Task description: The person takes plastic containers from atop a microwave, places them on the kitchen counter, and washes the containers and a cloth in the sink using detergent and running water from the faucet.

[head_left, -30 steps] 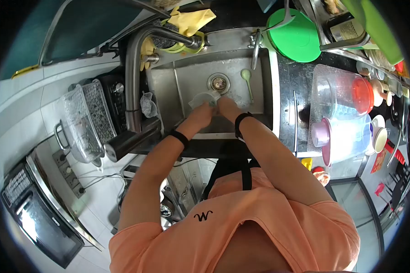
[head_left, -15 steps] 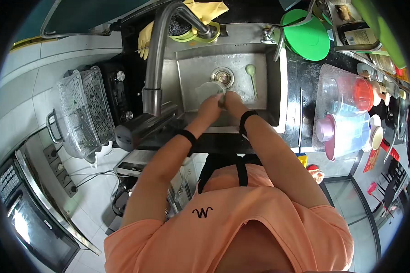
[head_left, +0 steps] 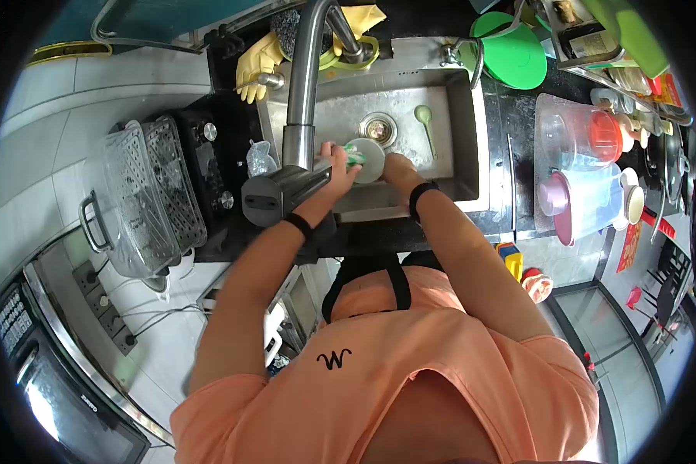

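Observation:
Over the sink (head_left: 460, 124), my left hand (head_left: 340, 172) is closed around a green and white cloth or sponge (head_left: 354, 157), which touches a translucent round bowl (head_left: 370, 162). My right hand (head_left: 398, 168) grips the bowl's right edge; its fingertips are partly hidden. The bowl's open side faces up toward the camera. A pale green spoon (head_left: 426, 127) lies on the sink floor, right of the drain (head_left: 378, 130).
A large metal faucet (head_left: 305, 93) arches just left of my left hand. Yellow gloves (head_left: 257, 68) lie behind the sink. A green lid (head_left: 510, 52) and clear plastic containers (head_left: 576, 139) sit to the right, with a dish rack (head_left: 151, 193) on the left.
My left hand has moved left from beside my right hand, and the green and white cloth or sponge now shows in it. The bowl has shifted right and turned to face up. The view has shifted.

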`<state>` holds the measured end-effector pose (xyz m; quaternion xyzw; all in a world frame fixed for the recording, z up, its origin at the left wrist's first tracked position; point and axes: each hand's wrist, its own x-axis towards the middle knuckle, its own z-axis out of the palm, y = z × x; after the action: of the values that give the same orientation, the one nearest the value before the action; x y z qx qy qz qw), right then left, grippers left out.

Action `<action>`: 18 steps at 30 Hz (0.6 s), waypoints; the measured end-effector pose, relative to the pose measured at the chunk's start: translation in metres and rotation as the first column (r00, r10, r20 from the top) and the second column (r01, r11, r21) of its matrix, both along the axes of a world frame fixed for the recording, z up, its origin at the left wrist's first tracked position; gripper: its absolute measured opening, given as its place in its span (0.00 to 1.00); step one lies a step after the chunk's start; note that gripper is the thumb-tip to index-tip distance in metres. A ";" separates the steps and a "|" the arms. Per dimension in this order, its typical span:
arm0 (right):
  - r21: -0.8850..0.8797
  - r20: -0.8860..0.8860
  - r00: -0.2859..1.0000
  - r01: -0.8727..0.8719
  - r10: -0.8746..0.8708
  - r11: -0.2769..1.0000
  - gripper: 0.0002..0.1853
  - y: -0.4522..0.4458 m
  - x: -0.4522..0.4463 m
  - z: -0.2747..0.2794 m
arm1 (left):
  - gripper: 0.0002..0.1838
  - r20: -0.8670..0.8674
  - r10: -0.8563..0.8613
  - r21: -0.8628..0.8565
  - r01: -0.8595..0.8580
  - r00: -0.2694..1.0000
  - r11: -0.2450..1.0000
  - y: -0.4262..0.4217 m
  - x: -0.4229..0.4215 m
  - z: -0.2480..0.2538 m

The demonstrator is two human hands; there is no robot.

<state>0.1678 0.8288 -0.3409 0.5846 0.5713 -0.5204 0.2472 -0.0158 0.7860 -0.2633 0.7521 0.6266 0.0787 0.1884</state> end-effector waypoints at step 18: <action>0.007 0.064 0.990 0.124 -0.124 0.992 0.18 -0.005 -0.002 0.013 | 0.16 -0.330 0.156 -0.115 -0.203 0.931 0.972 0.015 0.029 -0.018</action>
<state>0.1656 0.8236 -0.3279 0.6358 0.5262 -0.5149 0.2318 0.0129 0.8007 -0.2809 0.6784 0.7191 -0.0734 0.1317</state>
